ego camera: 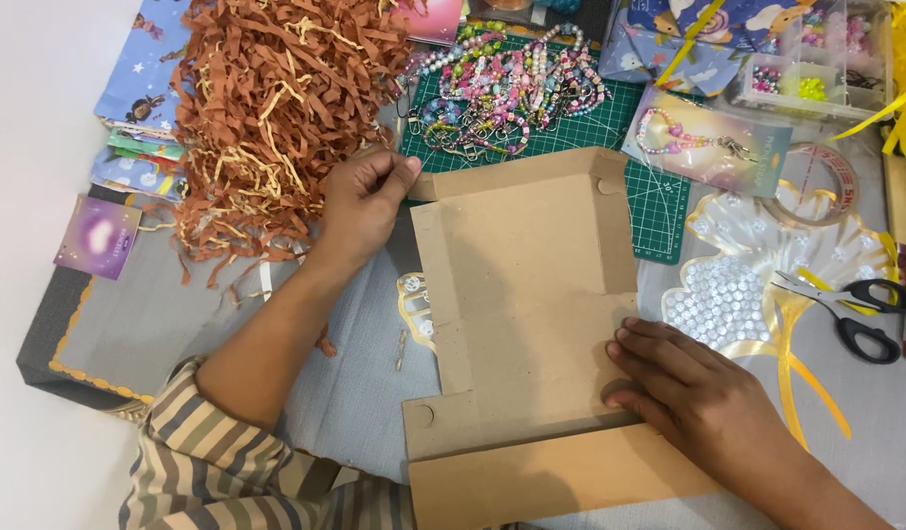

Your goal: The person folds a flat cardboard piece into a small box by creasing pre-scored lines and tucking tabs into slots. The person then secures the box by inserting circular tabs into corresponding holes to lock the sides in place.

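Both hands on lengthwise flat cardboard box

My craft desk at home: green cutting mat and bead strings at 12 o'clock, paper shred at 10, scissors and tape roll at 2.

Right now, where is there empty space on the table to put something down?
The widest bare patch is the grey cloth at the left, between the purple card, the brown paper shreds and the left hand. A smaller bare strip lies below the scissors, right of the right hand. The far side is crowded: bead strings, bead box, tape roll.
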